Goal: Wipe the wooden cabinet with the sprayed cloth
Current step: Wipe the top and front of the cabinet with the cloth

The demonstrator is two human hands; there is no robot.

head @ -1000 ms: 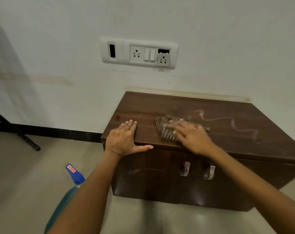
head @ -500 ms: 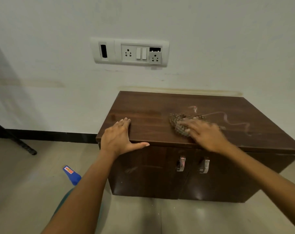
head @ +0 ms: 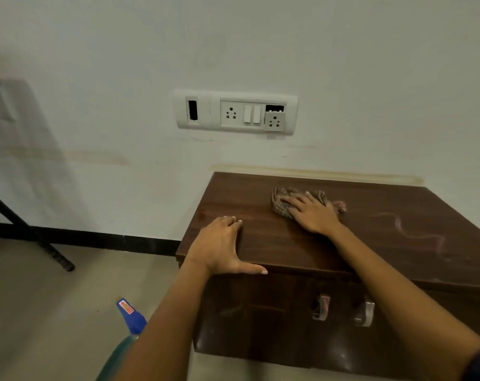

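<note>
A low dark wooden cabinet stands against the white wall. A brown patterned cloth lies bunched on its top, near the back middle. My right hand presses flat on the cloth, fingers spread over it and pointing left. My left hand rests flat on the front left corner of the top, thumb along the front edge, holding nothing. A pale wavy smear runs across the right part of the top.
A spray bottle with a blue head stands on the floor at the lower left, partly behind my left forearm. Two metal handles sit on the cabinet front. A socket and switch panel is on the wall. A black leg slants at left.
My right hand has slid the cloth away from the front edge toward the back of the top. My left hand has stayed on the front left corner.
</note>
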